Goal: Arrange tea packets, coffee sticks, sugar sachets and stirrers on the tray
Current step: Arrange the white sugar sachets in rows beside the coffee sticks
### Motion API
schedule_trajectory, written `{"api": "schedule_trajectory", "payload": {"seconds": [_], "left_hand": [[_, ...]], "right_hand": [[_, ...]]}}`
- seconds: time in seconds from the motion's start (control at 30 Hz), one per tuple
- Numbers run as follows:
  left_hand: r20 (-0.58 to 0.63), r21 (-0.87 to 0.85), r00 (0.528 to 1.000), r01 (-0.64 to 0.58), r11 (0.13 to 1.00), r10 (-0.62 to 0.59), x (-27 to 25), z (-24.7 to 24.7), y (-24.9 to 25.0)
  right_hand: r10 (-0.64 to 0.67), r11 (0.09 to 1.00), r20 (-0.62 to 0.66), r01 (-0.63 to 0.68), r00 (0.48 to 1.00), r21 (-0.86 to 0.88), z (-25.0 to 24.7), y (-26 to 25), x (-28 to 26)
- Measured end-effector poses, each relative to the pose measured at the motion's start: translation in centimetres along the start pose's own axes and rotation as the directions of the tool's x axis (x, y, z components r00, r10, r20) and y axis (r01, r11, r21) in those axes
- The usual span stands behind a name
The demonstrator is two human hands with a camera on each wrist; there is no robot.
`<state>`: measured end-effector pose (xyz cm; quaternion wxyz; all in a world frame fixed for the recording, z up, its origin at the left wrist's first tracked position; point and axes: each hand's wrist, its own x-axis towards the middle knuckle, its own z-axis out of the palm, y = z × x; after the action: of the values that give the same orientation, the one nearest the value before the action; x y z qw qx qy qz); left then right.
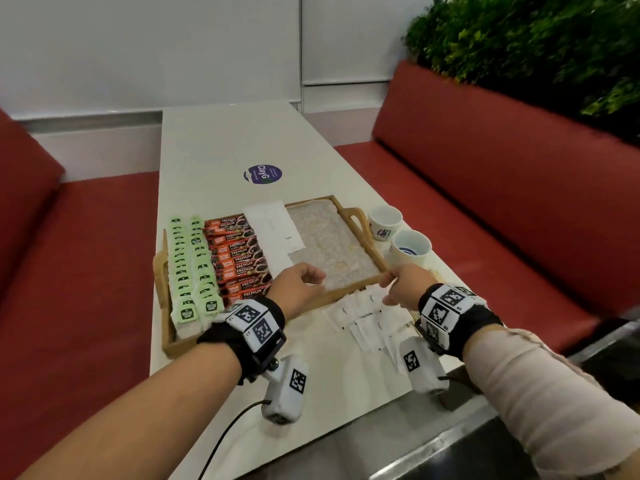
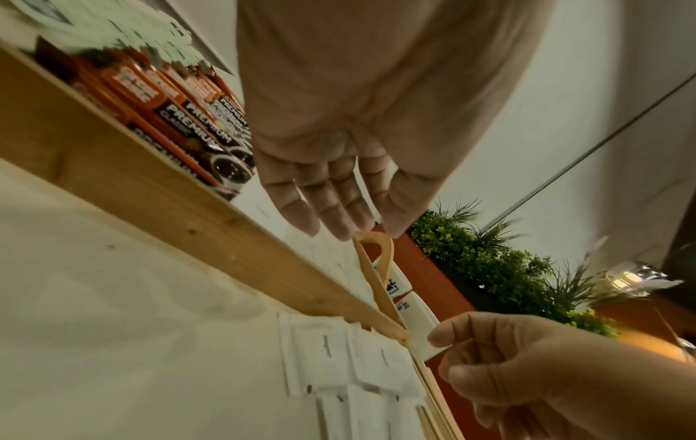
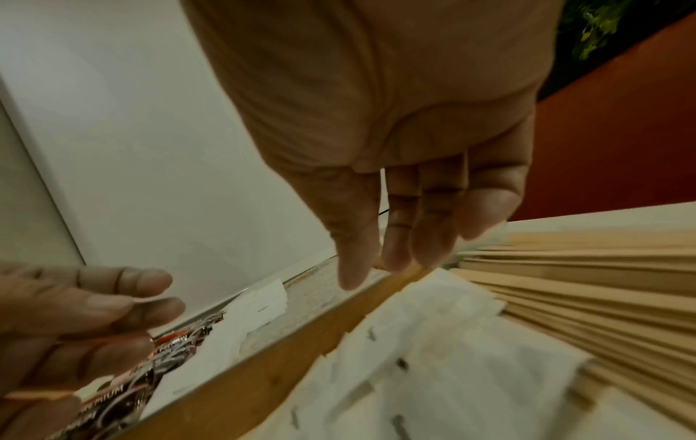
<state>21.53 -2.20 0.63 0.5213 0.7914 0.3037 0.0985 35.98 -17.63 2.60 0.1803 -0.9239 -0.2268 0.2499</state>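
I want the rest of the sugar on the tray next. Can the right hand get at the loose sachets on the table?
Probably yes: the right hand hovers just above the loose sugar sachets, which lie uncovered on the table beside the tray.

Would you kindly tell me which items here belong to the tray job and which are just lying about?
Job: tray, green tea packets, coffee sticks, sugar sachets, wooden stirrers.

Lying about: two cups, round sticker, plants.
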Motion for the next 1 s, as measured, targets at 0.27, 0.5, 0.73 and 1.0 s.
{"api": "schedule_trajectory", "payload": {"seconds": [0.27,0.5,0.73,1.0], "left_hand": [[0.103,0.097,0.993,0.044,0.994,-0.054,-0.4,4.0,0.9],[0.168,0.247,0.98,0.058,0.967,-0.102,-1.7,6.9,1.9],[0.146,0.34,0.976,0.104,0.935,-0.162,-2.4,8.1,1.5],[0.145,0.399,0.965,0.143,0.906,-0.217,-2.3,8.1,0.7]], "right_hand": [[0.023,0.947,0.148,0.026,0.989,-0.322,-0.1,3.4,-2.3],[-0.06,0.884,0.197,0.144,0.979,-0.444,1.1,6.1,-3.2],[-0.16,0.878,0.182,0.224,0.97,-0.422,1.7,5.8,-2.8],[-0.219,0.878,0.156,0.264,0.963,-0.399,3.3,3.9,-2.0]]}}
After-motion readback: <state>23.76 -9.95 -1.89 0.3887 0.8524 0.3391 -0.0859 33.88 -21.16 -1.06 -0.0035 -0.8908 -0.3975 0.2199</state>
